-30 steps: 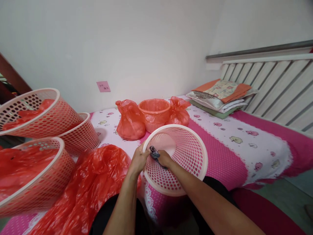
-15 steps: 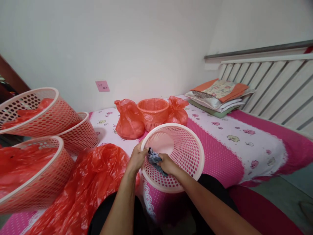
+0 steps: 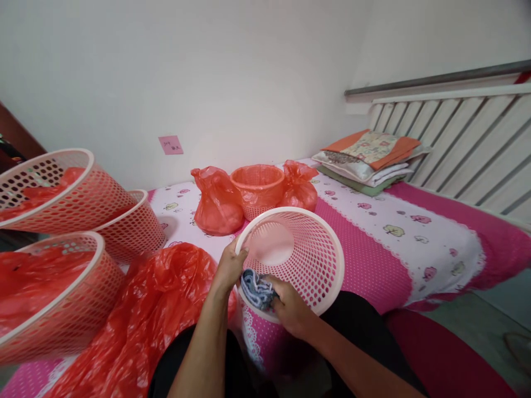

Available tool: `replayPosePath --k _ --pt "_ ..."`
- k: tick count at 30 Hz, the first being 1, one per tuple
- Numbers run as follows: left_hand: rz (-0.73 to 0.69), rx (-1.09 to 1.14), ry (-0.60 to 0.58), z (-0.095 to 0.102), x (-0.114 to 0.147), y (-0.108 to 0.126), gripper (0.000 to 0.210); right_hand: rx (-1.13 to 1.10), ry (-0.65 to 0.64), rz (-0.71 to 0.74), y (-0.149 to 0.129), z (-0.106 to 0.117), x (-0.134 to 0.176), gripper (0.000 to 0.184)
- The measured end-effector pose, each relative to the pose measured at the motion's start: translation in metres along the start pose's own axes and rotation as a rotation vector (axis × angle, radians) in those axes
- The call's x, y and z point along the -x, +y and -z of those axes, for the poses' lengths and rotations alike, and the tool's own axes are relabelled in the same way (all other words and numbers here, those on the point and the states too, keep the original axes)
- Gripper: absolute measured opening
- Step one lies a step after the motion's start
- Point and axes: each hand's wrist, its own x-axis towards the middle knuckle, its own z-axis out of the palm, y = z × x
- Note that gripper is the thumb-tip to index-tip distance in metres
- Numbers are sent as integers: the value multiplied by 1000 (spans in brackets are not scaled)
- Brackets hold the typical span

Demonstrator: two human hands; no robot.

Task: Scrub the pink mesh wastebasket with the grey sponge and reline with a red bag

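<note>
A pale pink perforated plastic basket (image 3: 317,249) lies tilted in front of me, its mouth facing me and its solid round base showing inside. My left hand (image 3: 229,268) is closed on the rim at the left side. In my right hand (image 3: 290,304) is a bunched blue-grey cloth (image 3: 258,288), pressed against the lower left of the rim. Part of the cloth is hidden under the right fingers. To the left of my left forearm lies a crumpled red plastic bag (image 3: 166,293).
Several pink baskets holding red plastic, one at the upper left (image 3: 89,193), stand to the left. Near the wall, a bag-lined basket (image 3: 257,188) sits between two red bags (image 3: 218,202). Folded bedding (image 3: 369,160) lies by the white railing (image 3: 460,143), on the pink bed cover (image 3: 373,271).
My right hand has brought the cloth from inside the basket down and toward me onto the lower rim. My left hand keeps its hold on the rim.
</note>
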Motion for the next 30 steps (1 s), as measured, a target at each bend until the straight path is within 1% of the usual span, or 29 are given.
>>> replayPosePath --k 3,4,6,9,11,14,18,21,22,24,25,27,28,30 --pt "11 13 -14 1 0 0 50 50 -77 90 -12 8 9 26" --pt "14 19 -17 1 0 -1 50 72 -116 110 -15 13 12 24" --pt "19 31 -22 2 0 -3 51 124 -204 135 -20 22 16 26" --pt "25 32 -22 3 -1 -4 50 235 -335 134 -22 36 22 32" --pt "29 23 -13 4 -1 -4 48 328 -415 113 -24 43 26 30" --pt "35 25 -6 3 0 -4 48 431 -512 39 -29 51 31 22" --pt "40 51 -16 4 0 -6 50 438 -584 -111 -39 54 36 17" --pt "53 62 -11 5 0 -8 52 391 -591 -164 -45 56 38 17" --pt "55 69 -8 5 -1 -9 52 356 -558 -162 -47 59 39 18" --pt "56 86 2 7 -1 -11 53 259 -420 -137 -51 69 39 24" --pt "57 93 7 8 -1 -12 53 211 -314 -122 -52 77 39 27" --pt "60 100 14 10 -1 -13 52 130 -60 -110 -54 99 38 32" --pt "62 101 15 10 -1 -12 51 100 89 -124 -53 111 38 34" --pt "66 102 4 12 -1 -7 48 18 360 -216 -50 136 36 44"
